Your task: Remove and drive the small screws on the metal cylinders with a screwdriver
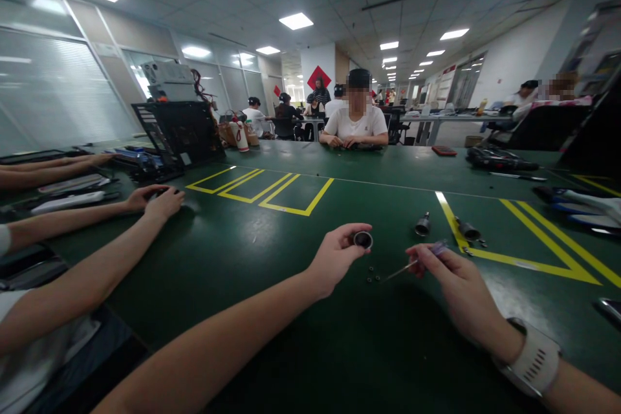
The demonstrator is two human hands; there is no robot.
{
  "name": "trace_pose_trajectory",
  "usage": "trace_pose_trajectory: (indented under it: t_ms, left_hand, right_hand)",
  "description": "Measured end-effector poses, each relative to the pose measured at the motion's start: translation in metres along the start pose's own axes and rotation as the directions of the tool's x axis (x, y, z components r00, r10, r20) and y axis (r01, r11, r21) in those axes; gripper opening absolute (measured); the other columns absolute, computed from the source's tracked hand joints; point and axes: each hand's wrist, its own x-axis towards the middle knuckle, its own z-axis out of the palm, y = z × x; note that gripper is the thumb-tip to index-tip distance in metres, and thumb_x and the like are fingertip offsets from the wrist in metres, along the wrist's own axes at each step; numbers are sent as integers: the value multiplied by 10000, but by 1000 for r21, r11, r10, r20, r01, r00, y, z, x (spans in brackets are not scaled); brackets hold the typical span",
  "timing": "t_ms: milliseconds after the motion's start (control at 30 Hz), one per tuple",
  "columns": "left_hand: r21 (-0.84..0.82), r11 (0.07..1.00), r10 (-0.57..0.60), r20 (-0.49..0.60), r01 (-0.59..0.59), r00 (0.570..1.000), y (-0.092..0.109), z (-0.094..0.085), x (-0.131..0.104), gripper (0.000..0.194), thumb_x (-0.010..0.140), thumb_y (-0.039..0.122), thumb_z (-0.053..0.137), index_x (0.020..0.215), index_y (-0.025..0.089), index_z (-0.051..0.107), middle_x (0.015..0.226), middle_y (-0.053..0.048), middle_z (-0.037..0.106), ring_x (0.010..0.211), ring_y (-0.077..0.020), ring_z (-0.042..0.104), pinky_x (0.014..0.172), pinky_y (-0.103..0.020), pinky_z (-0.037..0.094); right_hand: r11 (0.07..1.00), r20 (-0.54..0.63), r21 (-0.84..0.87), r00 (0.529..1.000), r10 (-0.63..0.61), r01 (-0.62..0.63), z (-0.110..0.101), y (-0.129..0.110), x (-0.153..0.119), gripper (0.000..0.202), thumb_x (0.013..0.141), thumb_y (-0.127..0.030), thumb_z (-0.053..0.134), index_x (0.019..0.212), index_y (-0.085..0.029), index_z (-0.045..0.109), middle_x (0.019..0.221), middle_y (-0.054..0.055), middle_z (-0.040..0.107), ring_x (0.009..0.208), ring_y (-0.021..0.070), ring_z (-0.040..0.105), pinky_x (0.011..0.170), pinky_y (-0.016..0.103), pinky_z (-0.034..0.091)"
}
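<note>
Fingers [350,230] of the bare left hand [330,263], at the centre of the frame, close around a small, dark metal cup [363,240]. Its round, silver-rimmed mouth turns toward the viewer, showing a shadowed hollow. The right hand [453,275], right of centre, is curled, thumb and fingertips pinching a slim tool with a translucent, purplish handle [439,247]. Its thin metal shaft slants down and left, the tip near a few tiny dark metal rings [370,277] on the table below the cup. A watch with a pale, slotted strap [532,357] circles the right wrist.

Beyond the right hand lie two similar dark metal cups with narrow stems, one on the left [422,225] and one beside yellow tape [469,230]; more tiny pieces [482,243] sit near the second.

The tabletop is dark green [272,252], marked with yellow tape outlines. At the left edge, a neighbour's two hands [162,200] meet around something dark, too hidden to identify. At upper centre, a person in a white T-shirt and black cap [356,128] sits across the table. Behind stretches a long office with bright square ceiling lights [295,21] and a red diamond decoration [319,77].
</note>
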Motion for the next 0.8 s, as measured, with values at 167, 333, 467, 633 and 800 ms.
trace_pose_trajectory:
  t_ms: [167,333,467,633,800]
  left_hand:
    - [-107,987,-129,-104,117,986,1,1,3,370,738,-11,579,1064,156,635,1061,-80,626,960,-194,615,916,-397,487]
    - [-137,980,-161,-115,145,980,1,2,2,400,726,-31,589,1073,162,636,1052,-81,627,962,-197,614,915,-409,496]
    - [-135,979,-166,-107,151,980,1,2,1,397,745,-27,575,1087,168,632,1075,-84,619,977,-196,608,905,-400,506]
    - [-114,979,-178,-97,167,979,2,2,1,405,749,-17,575,1103,172,629,1069,-81,621,941,-176,614,898,-384,511]
    - [-64,987,-157,-122,150,980,3,6,0,427,707,-45,590,1073,166,651,1020,-71,653,896,-161,616,903,-381,499]
  right_hand:
    - [994,50,-101,998,-31,36,2,-5,-3,402,767,-554,560,800,-169,668,718,64,686,672,212,648,628,348,523]
    - [959,18,-242,989,-145,145,3,-5,-5,350,794,-509,532,799,-184,660,724,63,699,677,227,665,622,364,528]
    - [928,28,-315,980,-199,198,3,-4,-4,306,817,-465,518,787,-191,652,700,49,696,640,210,662,568,331,523]
    - [876,80,-389,958,-276,285,2,-3,-3,265,850,-416,500,789,-200,642,690,32,688,618,185,652,546,297,507]
    - [753,347,-422,858,-379,504,0,-20,-11,169,876,-279,483,858,-199,630,786,43,676,704,167,634,618,290,513]
